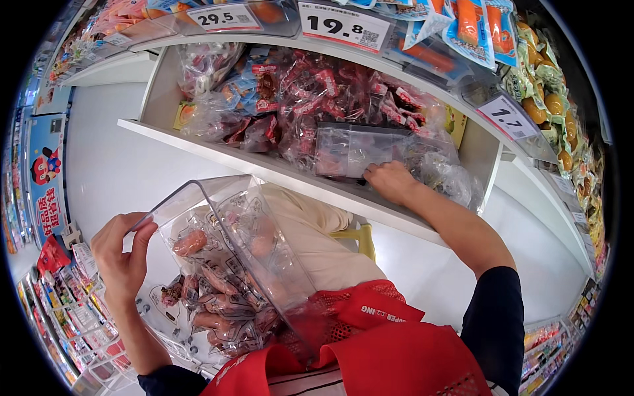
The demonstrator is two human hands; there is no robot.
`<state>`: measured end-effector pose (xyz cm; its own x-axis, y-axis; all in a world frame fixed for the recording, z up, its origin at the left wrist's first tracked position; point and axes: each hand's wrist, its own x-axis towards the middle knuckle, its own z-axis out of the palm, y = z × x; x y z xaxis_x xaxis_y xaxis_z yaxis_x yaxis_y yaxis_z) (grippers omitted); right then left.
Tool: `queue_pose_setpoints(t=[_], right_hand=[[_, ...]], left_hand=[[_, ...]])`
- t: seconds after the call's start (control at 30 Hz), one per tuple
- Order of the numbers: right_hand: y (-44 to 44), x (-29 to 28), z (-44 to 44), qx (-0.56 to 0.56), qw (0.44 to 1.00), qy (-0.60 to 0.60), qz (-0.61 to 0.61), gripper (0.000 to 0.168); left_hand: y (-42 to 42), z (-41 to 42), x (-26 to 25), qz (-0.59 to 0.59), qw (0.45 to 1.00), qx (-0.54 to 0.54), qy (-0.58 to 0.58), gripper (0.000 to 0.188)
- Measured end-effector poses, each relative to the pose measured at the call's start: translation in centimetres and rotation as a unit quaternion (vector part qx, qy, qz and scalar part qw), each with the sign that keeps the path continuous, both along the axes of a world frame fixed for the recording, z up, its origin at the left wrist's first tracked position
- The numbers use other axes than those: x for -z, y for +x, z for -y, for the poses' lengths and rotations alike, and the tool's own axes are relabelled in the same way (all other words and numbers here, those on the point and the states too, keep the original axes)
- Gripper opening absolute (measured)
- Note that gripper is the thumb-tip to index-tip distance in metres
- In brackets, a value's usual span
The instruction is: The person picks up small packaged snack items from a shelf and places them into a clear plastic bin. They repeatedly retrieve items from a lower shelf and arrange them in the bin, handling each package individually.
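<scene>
My left hand (121, 252) grips the upper rim of a clear plastic bin (198, 190), which is tilted in front of my lap. Inside the bin are several individually wrapped sausages (218, 292), piled toward its lower end. My right hand (389, 180) reaches into a pulled-out white drawer (198, 146). Its fingers are curled on the near edge of a clear plastic package (351, 148) with a dark border; the fingertips are hidden. Behind that package, red-printed snack packs (317, 89) in clear bags fill the drawer.
Above the drawer runs a shelf edge with price tags (344, 24) and blue snack packs (465, 29). Packaged eggs (552, 104) hang over the right side. A yellow stool (365, 241) stands under the drawer. Shelves of packets (79, 307) line the left, beside a wire basket (173, 346).
</scene>
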<state>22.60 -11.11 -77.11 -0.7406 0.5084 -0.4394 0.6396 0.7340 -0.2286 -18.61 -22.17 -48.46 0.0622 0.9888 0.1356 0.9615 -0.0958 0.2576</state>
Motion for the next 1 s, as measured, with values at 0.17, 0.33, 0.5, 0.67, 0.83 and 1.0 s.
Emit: queue_pose_setpoints(t=[0.17,0.33,0.5,0.67,0.83,1.0], right_hand=[[-0.1,-6.2,-0.4,0.092,0.988,0.05,-0.11,0.015],[3.8,-7.5,-3.5,0.289,0.934,0.194,-0.079,0.021],[7.4,-6.4,-6.5,0.386,0.898,0.209,0.013,0.027],[5.8,-7.3,-5.8,0.303,0.934,0.179,-0.064,0.022],[2.1,-6.8,-2.2,0.076,0.989,0.101,-0.083,0.02],[0.3,-1.6,-0.6,-0.041,0.998,0.036,-0.009,0.019]], left_hand=[[-0.4,0.9,0.2,0.013,1.0,-0.028,0.004,0.013],[-0.3,0.6,-0.3,0.016,1.0,-0.011,0.005,0.013],[-0.6,0.6,-0.1,0.013,1.0,-0.002,0.013,0.013],[-0.9,1.3,0.2,0.016,1.0,-0.017,0.014,0.012],[-1.1,1.2,0.0,0.011,1.0,-0.021,0.001,0.012],[-1.3,1.5,0.0,0.009,1.0,-0.03,0.006,0.011]])
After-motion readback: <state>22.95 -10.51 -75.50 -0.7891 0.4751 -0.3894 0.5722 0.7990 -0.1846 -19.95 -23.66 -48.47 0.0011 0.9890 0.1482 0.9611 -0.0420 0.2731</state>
